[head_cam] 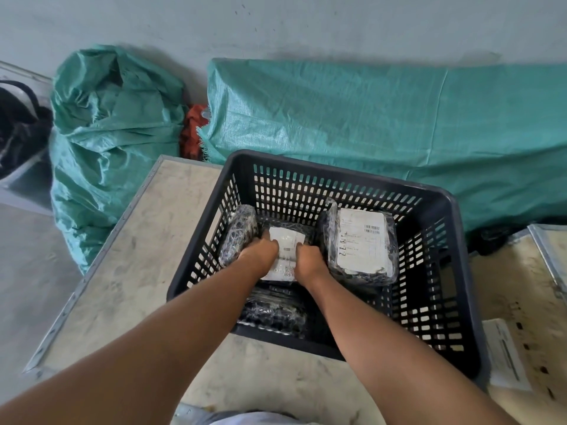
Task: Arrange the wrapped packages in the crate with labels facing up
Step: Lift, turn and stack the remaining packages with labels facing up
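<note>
The middle package (283,256) sits on the crate floor, white label up, and both my hands are on it: my left hand (260,253) clamps its left edge, my right hand (308,259) its right edge, fingers curled down over the wrap. I judge I am seating this one flat between its neighbours.

To its right, the large package (360,243) lies label up, just beside my right hand. To its left, a dark package (241,233) stands tilted against the crate's left wall, no label showing. Nearer me, under my forearms, another dark package (273,311) lies with no label in view. Those two look like the ones left to turn over, so my next move likely calls for letting go here and lifting one to find its label.

The black crate (429,302) rests on the desk (138,256). There is open floor along the crate's back wall and at its near right corner. The walls rise high around my wrists, so anything I turn must be lifted first.
</note>
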Available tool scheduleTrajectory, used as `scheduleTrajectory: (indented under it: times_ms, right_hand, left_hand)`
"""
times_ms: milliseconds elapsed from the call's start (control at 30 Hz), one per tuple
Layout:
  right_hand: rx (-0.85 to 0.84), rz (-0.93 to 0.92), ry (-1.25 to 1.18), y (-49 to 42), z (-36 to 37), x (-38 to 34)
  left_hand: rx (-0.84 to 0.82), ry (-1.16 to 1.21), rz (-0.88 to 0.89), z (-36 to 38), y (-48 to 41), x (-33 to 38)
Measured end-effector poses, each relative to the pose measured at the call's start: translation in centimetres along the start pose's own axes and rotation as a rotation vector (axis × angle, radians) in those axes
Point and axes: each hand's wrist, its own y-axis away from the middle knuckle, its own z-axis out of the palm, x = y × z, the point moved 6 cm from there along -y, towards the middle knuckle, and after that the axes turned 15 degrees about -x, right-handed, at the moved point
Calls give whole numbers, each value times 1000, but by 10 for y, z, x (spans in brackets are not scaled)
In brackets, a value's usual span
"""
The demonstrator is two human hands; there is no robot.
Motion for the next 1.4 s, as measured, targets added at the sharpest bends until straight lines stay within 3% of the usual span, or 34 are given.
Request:
scheduleTrajectory:
  times_ms: [100, 233, 500, 600, 767, 900, 1100, 1233, 1400]
  right_hand:
    - [-30, 15, -10, 2, 2, -1]
    - [-34, 25, 49, 5, 4, -1]
    - [-35, -7, 112, 11, 0, -7]
    - [-56, -33, 75, 8, 0, -5]
    - [-103, -121, -202, 12, 2, -7]
    - [-20, -254, -254, 15, -14, -39]
    - [-108, -525, -364, 28, 0, -112]
    - [-142, -495, -231, 24, 21, -127]
    - [-134, -511, -336, 26, 27, -115]
  left_hand:
    - [34, 114, -33, -3, 6, 1]
    - [72, 68, -20, -4, 6, 1]
    - [-9, 143, 103, -28, 30, 6]
    - [103, 229, 188, -60, 64, 1]
    - [462, 374, 307, -96, 138, -36]
    - [661, 389, 255, -88, 175, -74]
    - [522, 511, 135, -55, 169, -105]
    - [523, 527, 154, -47, 165, -108]
    - [493, 566, 143, -45, 162, -107]
